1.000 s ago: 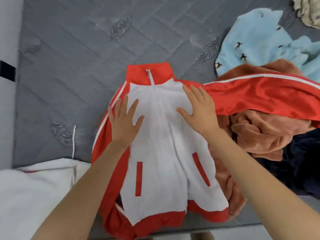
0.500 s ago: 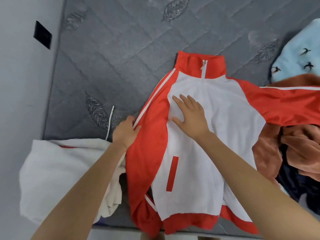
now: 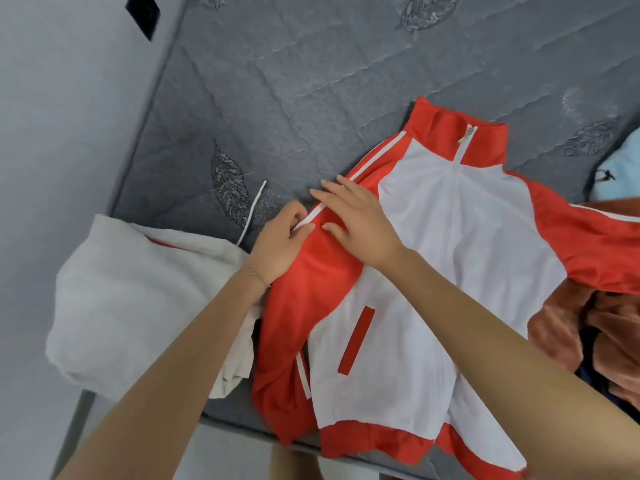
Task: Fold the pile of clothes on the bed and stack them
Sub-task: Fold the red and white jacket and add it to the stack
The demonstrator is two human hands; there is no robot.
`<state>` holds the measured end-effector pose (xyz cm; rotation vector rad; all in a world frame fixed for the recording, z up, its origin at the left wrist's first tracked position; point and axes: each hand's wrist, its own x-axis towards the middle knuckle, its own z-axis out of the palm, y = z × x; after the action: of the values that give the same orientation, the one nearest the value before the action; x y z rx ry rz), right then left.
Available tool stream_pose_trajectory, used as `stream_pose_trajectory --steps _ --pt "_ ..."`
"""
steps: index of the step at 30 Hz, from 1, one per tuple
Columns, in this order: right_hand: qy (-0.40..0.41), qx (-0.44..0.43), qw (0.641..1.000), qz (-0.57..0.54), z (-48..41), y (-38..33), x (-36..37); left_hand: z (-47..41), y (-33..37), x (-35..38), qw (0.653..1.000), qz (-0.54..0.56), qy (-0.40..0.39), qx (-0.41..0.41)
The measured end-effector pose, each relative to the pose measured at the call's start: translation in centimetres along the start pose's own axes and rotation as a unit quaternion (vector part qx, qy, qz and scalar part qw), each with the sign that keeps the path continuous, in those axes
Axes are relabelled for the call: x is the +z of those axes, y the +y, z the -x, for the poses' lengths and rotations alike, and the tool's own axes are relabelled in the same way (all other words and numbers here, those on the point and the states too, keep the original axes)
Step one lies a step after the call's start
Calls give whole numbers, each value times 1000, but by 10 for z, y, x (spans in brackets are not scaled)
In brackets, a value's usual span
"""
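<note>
The left hand [image 3: 280,244] is held with curled fingers, and the white-striped edge of the red and white jacket [image 3: 450,254] is pinched between thumb and fingers. The right hand [image 3: 360,223] is laid flat just beside it, fingers straight and pressed on the red sleeve. Half a second ago the right hand was spread on the white front panel; it has since been moved over to the stripe, while the left hand's pinch has been kept. The jacket is spread front up on the grey quilted bed [image 3: 277,98], collar away, hem at the near edge, one sleeve draped over a brown fleece garment [image 3: 571,334]. A white folded garment [image 3: 138,299] is seen beside it, and a pale wall [image 3: 69,98] beyond.
</note>
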<state>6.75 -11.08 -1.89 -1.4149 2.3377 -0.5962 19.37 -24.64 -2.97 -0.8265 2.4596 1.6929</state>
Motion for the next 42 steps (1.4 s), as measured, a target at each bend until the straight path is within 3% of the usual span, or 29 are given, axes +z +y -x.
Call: stream_pose_trajectory --steps 6,11,16,19,22,26,30,33,37,39,42 --pt "15 -10 1000 -15 -37 -14 -27 -4 22 -30 990 134 -8 -39" --pt "26 80 995 -61 -58 -11 -44 0 0 -68 972 127 -134 -143" --pt "-35 92 994 -54 -72 -25 -44 7 -11 -97 974 157 -124 -106" --pt "-127 61 984 -111 -83 -52 -43 3 -2 -107 976 172 -112 -70" --pt "-166 74 970 -160 -92 -73 -42 -2 7 -116 976 183 -107 -52" --pt "-144 82 962 -218 -98 -85 -45 1 6 -129 964 194 -163 -86" --pt "-70 108 966 -226 -98 -88 -50 15 -17 -135 946 169 -245 -127" --pt "-33 123 975 -185 -95 -86 -48 24 -22 -140 965 140 -188 -114" --pt "-100 97 987 -75 -93 -98 -39 28 -4 -152 982 144 -111 -50" --pt "-142 87 981 -99 -94 -110 -37 26 8 -162 984 143 -104 -25" --pt "-148 106 958 -223 -98 -127 -37 24 21 -178 986 131 -104 -4"
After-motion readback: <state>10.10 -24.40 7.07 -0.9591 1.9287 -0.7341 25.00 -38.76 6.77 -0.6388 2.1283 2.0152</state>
